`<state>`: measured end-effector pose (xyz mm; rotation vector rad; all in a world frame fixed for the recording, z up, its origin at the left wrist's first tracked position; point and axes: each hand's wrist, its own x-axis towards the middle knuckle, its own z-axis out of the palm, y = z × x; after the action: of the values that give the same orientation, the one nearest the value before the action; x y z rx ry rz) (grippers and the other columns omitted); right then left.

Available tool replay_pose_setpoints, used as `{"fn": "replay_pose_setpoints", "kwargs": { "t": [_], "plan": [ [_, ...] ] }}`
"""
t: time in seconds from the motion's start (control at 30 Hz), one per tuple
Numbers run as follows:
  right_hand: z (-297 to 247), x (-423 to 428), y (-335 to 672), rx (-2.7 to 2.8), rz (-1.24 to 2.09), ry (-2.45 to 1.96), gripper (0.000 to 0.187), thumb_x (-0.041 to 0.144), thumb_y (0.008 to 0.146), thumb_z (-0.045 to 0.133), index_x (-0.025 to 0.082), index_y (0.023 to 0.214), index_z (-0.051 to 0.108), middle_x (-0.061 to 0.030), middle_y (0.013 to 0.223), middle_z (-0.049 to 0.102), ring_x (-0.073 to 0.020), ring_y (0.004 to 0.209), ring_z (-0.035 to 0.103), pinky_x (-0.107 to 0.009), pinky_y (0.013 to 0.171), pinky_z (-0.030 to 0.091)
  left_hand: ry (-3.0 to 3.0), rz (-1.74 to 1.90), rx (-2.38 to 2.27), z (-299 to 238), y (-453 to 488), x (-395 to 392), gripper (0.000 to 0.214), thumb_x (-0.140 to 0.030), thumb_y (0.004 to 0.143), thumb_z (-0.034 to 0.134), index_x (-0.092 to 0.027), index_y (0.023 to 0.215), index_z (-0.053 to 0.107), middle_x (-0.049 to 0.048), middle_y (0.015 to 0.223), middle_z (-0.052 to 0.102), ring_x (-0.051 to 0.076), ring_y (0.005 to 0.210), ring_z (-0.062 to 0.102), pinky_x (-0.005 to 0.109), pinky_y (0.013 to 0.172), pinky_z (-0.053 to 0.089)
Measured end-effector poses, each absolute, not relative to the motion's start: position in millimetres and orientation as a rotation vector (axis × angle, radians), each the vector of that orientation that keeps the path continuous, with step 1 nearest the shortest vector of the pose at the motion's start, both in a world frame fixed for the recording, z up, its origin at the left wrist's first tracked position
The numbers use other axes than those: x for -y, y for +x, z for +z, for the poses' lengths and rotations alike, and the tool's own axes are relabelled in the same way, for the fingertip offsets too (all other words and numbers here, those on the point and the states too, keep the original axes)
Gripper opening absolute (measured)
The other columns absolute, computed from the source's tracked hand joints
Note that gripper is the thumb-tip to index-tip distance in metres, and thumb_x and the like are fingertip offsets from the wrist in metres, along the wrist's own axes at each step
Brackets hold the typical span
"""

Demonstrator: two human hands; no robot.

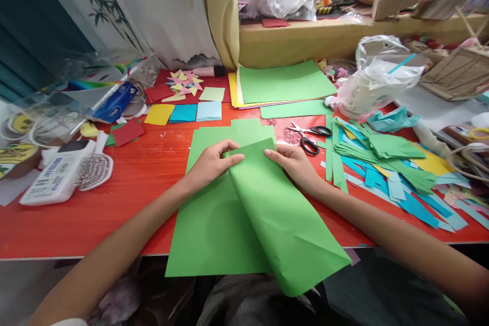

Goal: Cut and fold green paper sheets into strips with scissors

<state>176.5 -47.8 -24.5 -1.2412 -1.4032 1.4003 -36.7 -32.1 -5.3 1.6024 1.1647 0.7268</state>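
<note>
A sheet of green paper (282, 214) is held up in both hands, its upper edge between them and its lower end bending down past the table edge. My left hand (217, 160) pinches the sheet's upper left corner between thumb and fingers. At the upper right edge, my right hand (292, 160) grips the same sheet with the thumb on top. Beneath it, more green paper (206, 234) lies flat and overhangs the front edge. Just right of my right hand, scissors (310, 135) with black handles lie with their blades apart.
Green and blue paper strips (405, 188) pile up on the right. A stack of coloured sheets (286, 81) lies at the back. Small paper squares (183, 113) and folded paper stars (185, 83) sit back left. A hairbrush (94, 169) and a white bottle (57, 170) lie left.
</note>
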Motion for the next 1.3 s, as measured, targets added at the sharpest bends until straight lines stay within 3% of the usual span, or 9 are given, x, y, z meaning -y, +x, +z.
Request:
{"fn": "replay_pose_setpoints", "kwargs": {
  "t": [0.37, 0.83, 1.13, 1.3],
  "plan": [
    [-26, 47, 175, 1.317, 1.490, -1.174, 0.028, 0.048, 0.078, 0.062, 0.021, 0.078, 0.058, -0.0003, 0.074, 0.062, -0.0155, 0.065, 0.059, -0.026, 0.056, 0.046, 1.628, 0.728, -1.164, -11, -37, 30, 0.032, -0.048, 0.075, 0.062, -0.019, 0.086, 0.054, -0.0033, 0.076, 0.052, 0.005, 0.052, 0.035, 0.020, 0.048, 0.029],
    [-28, 46, 176, 1.326, 1.476, -1.145, 0.028, 0.047, 0.080, 0.061, 0.020, 0.076, 0.058, 0.0009, 0.069, 0.059, -0.0121, 0.058, 0.054, -0.023, 0.051, 0.042, 1.699, 0.737, -1.216, -12, -37, 30, 0.032, -0.048, 0.075, 0.063, -0.019, 0.088, 0.055, -0.0034, 0.075, 0.051, 0.006, 0.052, 0.033, 0.021, 0.050, 0.027],
    [-35, 44, 177, 1.383, 1.414, -1.160, 0.035, 0.050, 0.081, 0.058, 0.019, 0.068, 0.049, 0.0012, 0.064, 0.053, -0.0134, 0.060, 0.054, -0.023, 0.051, 0.041, 1.755, 0.784, -1.262, -19, -38, 27, 0.034, -0.049, 0.074, 0.064, -0.020, 0.087, 0.056, -0.0029, 0.077, 0.051, 0.009, 0.061, 0.038, 0.023, 0.057, 0.031],
    [-34, 45, 177, 1.401, 1.369, -1.176, 0.035, 0.053, 0.080, 0.057, 0.019, 0.071, 0.054, 0.0003, 0.063, 0.055, -0.0139, 0.059, 0.053, -0.023, 0.048, 0.038, 1.764, 0.802, -1.275, -20, -37, 29, 0.033, -0.049, 0.073, 0.065, -0.020, 0.087, 0.056, -0.0032, 0.076, 0.050, 0.009, 0.060, 0.037, 0.024, 0.057, 0.030]
  ]
}}
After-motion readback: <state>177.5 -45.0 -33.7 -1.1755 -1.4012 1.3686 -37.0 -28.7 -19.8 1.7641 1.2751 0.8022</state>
